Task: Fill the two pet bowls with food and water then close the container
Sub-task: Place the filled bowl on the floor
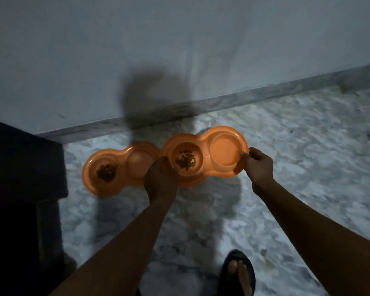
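Two orange double pet bowls are in view. One double bowl [115,184] lies on the marble floor at the left, with brown kibble [105,172] in its left well. I hold the other double bowl [203,137] just above the floor, to the right of the first. My left hand [159,181] grips its near left rim and my right hand [257,167] grips its right end. Its left well holds kibble [186,160]. Its right well [225,151] looks smooth and shiny; I cannot tell whether water is in it. No container is in view.
A pale wall with a grey marble skirting [222,101] runs behind the bowls. A dark piece of furniture [19,189] stands at the left, close to the floor bowl. My foot in a dark sandal [237,272] is at the bottom.
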Tool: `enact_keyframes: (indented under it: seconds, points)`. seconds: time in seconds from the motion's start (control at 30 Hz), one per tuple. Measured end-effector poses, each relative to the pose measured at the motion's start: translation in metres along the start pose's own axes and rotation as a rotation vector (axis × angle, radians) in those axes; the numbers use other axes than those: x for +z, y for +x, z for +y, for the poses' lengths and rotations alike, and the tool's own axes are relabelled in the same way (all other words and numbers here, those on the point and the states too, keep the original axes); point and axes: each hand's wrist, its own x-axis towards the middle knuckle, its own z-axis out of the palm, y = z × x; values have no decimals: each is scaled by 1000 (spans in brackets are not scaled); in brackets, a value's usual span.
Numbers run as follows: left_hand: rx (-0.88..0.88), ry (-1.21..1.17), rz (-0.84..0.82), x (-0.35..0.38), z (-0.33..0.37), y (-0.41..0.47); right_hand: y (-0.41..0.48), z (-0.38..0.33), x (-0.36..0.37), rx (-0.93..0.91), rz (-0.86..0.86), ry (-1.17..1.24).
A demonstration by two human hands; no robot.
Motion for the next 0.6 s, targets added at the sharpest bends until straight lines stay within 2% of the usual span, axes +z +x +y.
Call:
enact_keyframes:
  seconds: [0.13,0.3,0.43,0.6]
  points:
    - [19,58,46,55,-31,48,59,38,33,3,18,38]
    - [41,47,94,88,-48,77,96,53,58,-36,63,24]
    - [63,106,85,94,-49,81,90,49,67,-76,107,-21]
    - [69,168,23,63,-22,55,46,25,53,-83,57,-118]
